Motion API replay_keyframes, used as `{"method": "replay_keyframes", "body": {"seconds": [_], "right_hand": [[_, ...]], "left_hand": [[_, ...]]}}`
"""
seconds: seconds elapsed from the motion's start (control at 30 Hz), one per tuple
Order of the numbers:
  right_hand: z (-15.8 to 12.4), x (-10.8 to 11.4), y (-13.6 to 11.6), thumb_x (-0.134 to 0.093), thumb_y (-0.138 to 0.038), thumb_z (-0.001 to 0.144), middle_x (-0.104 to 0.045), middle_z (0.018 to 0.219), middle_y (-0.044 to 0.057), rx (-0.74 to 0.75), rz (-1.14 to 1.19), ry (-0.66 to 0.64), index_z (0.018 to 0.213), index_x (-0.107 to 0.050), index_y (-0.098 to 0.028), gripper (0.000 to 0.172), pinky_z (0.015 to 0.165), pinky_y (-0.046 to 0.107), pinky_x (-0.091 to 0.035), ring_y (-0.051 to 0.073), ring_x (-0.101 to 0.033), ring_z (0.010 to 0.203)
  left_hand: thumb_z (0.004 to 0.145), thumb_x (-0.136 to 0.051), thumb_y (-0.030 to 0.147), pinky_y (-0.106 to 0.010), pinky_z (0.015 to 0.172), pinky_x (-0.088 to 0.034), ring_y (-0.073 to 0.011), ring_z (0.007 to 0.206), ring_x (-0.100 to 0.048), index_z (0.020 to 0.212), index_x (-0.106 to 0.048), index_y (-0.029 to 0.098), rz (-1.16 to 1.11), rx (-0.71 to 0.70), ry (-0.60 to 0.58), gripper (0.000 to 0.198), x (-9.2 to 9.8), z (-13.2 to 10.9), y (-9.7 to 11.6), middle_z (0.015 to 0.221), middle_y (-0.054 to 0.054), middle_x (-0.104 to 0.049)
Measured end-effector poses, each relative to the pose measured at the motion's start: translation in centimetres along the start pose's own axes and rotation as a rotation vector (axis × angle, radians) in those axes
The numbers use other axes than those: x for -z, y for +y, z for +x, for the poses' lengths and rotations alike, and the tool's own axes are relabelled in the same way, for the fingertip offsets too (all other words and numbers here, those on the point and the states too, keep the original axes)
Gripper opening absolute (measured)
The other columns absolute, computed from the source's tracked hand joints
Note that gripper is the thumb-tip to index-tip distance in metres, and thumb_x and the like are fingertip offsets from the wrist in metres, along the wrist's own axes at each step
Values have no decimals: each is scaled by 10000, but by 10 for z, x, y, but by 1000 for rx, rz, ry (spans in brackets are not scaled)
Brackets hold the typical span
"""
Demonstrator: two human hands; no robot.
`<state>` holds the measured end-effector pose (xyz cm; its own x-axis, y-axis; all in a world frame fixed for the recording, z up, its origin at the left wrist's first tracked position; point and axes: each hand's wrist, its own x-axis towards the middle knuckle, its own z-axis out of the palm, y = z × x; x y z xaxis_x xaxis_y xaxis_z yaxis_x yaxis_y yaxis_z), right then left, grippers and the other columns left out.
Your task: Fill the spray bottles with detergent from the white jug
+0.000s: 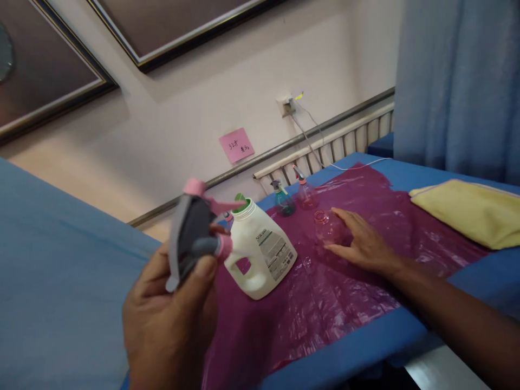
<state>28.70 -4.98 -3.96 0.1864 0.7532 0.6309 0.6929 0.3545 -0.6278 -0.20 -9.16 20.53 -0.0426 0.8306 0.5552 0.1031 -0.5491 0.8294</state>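
Note:
My left hand (pixel 174 309) is raised close to the camera, fingers closed around a grey and pink spray bottle trigger head (pixel 195 233). Over on the right, my right hand (pixel 363 244) curves its thumb and fingers about a clear pink spray bottle body (pixel 330 228) with an uncovered neck. Between the hands stands a white jug (pixel 262 254) with a side handle and printed label; something green shows at its mouth. Behind it are a teal spray bottle (pixel 283 199) and a pink spray bottle (pixel 307 194), both with trigger heads on.
A purple plastic sheet (pixel 309 303) covers part of the blue bed (pixel 349 357). A folded yellow cloth (pixel 467 211) lies at the right. A white cable (pixel 357 169) runs from the wall socket (pixel 286 105) across the far edge. Blue curtains (pixel 455 86) hang at the right.

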Motion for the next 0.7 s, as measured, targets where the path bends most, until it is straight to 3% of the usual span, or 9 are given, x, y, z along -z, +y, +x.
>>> {"method": "replay_keyframes", "body": {"seconds": [0.1,0.23,0.4,0.53,0.7], "right_hand": [[1,-1,3,-802,-465,909,-658,1550,195,58,-29,3,1653,-490,-248,836,1199,690,-518,432,-641,1429],[2,-4,6,-794,-424,904,-659,1556,197,82,-25,1,1672,-472,-241,853,1199,681,-520,420,-645,1426],[2,-5,4,-793,-414,899,-660,1561,192,70,-14,0,1668,-480,-239,849,1201,669,-526,413,-646,1430],[3,-6,-1,-813,-419,882,-655,1564,203,23,6,-20,1649,-492,-233,852,1208,678,-519,417,-644,1435],[3,-6,-8,-817,-427,884,-648,1576,189,-37,40,-6,1660,-480,-261,862,1200,679,-528,413,-643,1439]], "left_hand": [[842,-922,189,-282,918,-639,-156,941,-746,938,-805,275,-375,-151,51,173,-50,19,-2,1012,20,-800],[822,-945,230,-223,861,-600,-127,926,-737,936,-808,240,-484,-117,54,178,-92,31,-27,999,12,-786],[819,-977,339,-239,925,-589,-126,952,-754,1023,-833,236,-471,-17,70,270,-116,25,-65,1038,-3,-814],[850,-964,384,-248,953,-582,-132,956,-762,1070,-841,245,-441,-6,58,288,-126,18,-83,1046,-11,-830],[828,-983,415,-265,951,-582,-154,970,-760,1094,-845,241,-392,129,4,347,-137,5,-119,1059,-26,-833]]}}
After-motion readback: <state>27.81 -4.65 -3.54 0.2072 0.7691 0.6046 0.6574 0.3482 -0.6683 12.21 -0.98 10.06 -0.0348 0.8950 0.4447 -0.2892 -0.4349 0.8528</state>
